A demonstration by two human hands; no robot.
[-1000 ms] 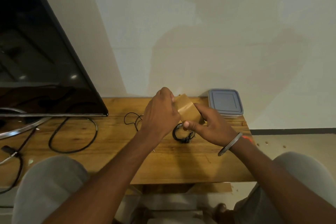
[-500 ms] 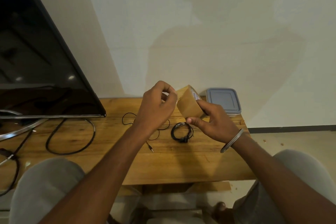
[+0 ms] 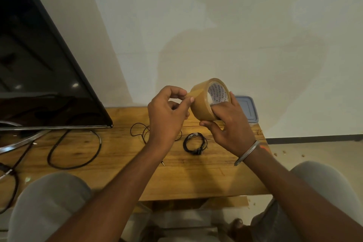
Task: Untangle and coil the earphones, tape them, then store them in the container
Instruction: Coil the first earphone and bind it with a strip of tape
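Note:
A roll of brown packing tape (image 3: pixel 202 104) is held up above the wooden table (image 3: pixel 196 179). My right hand (image 3: pixel 227 124) grips the roll, fingers in its core and thumb under it. My left hand (image 3: pixel 167 116) pinches the loose tape end at the roll's upper left. Below, a coiled black earphone (image 3: pixel 194 143) lies on the table. A second, loose black earphone (image 3: pixel 139 131) sprawls left of it, partly hidden by my left wrist, its plug (image 3: pixel 162 162) near my forearm. The grey lidded container (image 3: pixel 247 108) sits at the back right, partly behind my right hand.
A black TV screen (image 3: pixel 39 76) on a metal stand (image 3: pixel 17 139) fills the left. A thick black cable (image 3: pixel 74 149) loops on the table under it. The table's right edge drops to the floor. My knees are below the front edge.
Both hands lifted the tape roll higher and turned it so its printed core faces me. My left hand now pinches the tape end instead of covering the roll's side.

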